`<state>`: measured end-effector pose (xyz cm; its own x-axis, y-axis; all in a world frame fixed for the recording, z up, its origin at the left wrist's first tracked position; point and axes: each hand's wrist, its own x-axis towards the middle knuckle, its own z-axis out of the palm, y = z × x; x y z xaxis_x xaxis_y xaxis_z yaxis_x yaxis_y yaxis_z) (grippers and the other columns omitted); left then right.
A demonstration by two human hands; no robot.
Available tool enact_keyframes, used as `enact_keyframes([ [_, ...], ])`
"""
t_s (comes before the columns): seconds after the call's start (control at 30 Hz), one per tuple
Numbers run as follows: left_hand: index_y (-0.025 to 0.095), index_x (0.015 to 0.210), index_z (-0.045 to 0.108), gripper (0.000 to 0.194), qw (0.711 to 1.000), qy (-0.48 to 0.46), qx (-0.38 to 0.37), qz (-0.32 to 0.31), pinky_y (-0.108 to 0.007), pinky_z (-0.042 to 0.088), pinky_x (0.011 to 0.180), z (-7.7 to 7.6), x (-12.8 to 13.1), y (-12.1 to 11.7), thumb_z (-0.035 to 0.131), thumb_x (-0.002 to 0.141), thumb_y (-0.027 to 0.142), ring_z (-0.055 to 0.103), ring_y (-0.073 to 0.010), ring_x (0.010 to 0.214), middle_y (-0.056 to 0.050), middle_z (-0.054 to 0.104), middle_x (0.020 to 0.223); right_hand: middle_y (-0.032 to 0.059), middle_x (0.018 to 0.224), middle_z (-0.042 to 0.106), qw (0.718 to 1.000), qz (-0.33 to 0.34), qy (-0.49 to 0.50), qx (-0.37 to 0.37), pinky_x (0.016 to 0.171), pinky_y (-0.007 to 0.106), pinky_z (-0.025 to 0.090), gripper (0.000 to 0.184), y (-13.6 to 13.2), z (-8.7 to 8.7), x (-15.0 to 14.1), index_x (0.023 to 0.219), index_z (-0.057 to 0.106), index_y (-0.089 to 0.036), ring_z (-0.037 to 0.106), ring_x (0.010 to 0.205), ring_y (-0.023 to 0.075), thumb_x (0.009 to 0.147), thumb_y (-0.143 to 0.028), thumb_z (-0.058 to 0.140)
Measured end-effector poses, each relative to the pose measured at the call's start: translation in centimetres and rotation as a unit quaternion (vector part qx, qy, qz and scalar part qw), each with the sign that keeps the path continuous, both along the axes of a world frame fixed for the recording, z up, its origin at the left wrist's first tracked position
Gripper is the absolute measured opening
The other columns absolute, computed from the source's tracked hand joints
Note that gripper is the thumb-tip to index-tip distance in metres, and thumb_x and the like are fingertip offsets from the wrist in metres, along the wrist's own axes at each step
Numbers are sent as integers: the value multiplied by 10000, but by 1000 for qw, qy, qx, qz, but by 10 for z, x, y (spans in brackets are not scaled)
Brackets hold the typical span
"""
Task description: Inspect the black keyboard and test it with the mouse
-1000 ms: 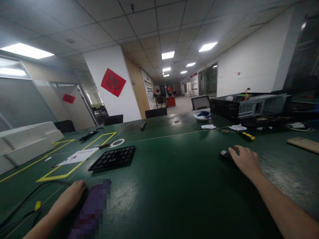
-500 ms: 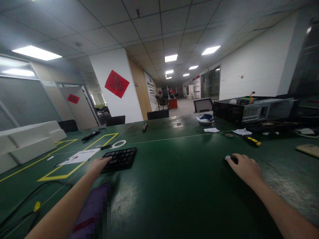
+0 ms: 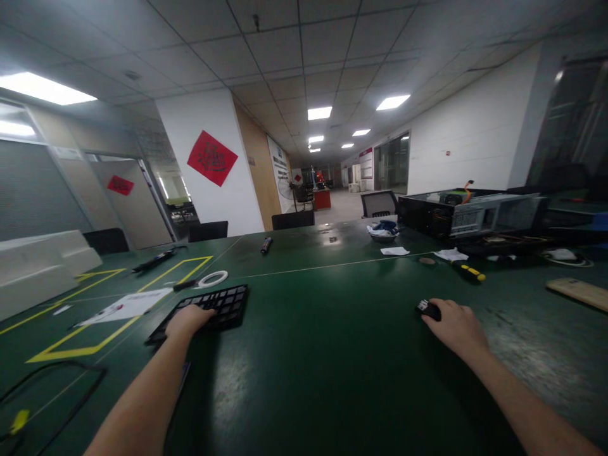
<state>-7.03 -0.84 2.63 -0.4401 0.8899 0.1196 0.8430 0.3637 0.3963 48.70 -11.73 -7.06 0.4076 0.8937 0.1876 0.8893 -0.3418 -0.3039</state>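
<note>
My left hand [image 3: 190,322] grips the near side of a flat black gridded tray [image 3: 230,307], its thumb lying over the top. The fingers beneath are hidden. Dark square cells run across the tray, too dim to make out what is in them. Well to the right, my right hand [image 3: 456,326] is closed around a small black piece [image 3: 429,309] with whitish marks on its front end, held low over the green tabletop [image 3: 323,354]. A thin bluish-purple edge [image 3: 184,377] shows beside my left forearm.
Behind the tray lie a white ring [image 3: 213,278] and a printed sheet [image 3: 126,306]. An opened computer case [image 3: 470,212] stands at the back right, near a yellow-handled tool [image 3: 471,272] and a bowl [image 3: 382,234]. A black cable [image 3: 61,364] loops at the left.
The gridded tray has turned, and more of its left side shows. My left forearm now covers most of the purple item. The view has shifted slightly right; my right hand keeps its hold.
</note>
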Motion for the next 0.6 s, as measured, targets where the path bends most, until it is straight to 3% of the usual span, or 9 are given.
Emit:
enact_keyframes([
  [0.07, 129, 524, 513, 303, 999, -1, -33, 12, -405, 414, 718, 3, 21, -8, 616, 614, 400, 561, -385, 922, -216, 633, 846, 109, 1121, 565, 999, 9, 36, 7, 858, 430, 416, 499, -1, 7, -8, 1135, 527, -174, 498, 1027, 308, 709, -424, 458],
  [0.17, 111, 608, 592, 360, 999, -38, -20, -29, -397, 422, 705, 0, 68, -21, 550, 672, 463, 581, -370, 889, -206, 642, 832, 101, 1180, 531, 981, 67, 178, 21, 904, 428, 408, 526, -6, 25, -33, 1179, 484, -170, 465, 1097, 276, 697, -379, 509],
  [0.3, 150, 855, 639, 340, 965, -180, 59, -180, -307, 453, 689, -19, 148, -57, 532, 716, 442, 618, -236, 803, -93, 667, 847, 72, 1214, 507, 901, 191, 389, 10, 953, 396, 389, 517, -25, 52, -81, 1172, 467, -209, 490, 1093, 219, 683, -346, 565],
  [0.4, 169, 850, 628, 295, 879, -345, 98, -314, -296, 456, 681, -38, 203, -93, 623, 666, 400, 605, -209, 768, -80, 655, 822, 64, 1179, 532, 818, 297, 493, 9, 959, 375, 397, 498, -42, 62, -112, 1127, 476, -202, 509, 1077, 200, 659, -302, 618],
  [0.47, 172, 821, 612, 308, 833, -413, 86, -358, -287, 449, 647, -48, 228, -113, 657, 636, 415, 588, -192, 714, -67, 632, 773, 73, 1141, 551, 781, 343, 522, 15, 947, 377, 415, 470, -49, 62, -124, 1088, 485, -185, 521, 1061, 203, 649, -261, 634],
  [0.6, 173, 838, 579, 357, 775, -486, 59, -400, -278, 433, 664, -58, 242, -130, 665, 636, 454, 562, -180, 729, -51, 598, 776, 75, 1110, 545, 783, 359, 506, 34, 961, 396, 406, 459, -47, 51, -129, 1044, 489, -174, 513, 1058, 214, 618, -207, 657],
])
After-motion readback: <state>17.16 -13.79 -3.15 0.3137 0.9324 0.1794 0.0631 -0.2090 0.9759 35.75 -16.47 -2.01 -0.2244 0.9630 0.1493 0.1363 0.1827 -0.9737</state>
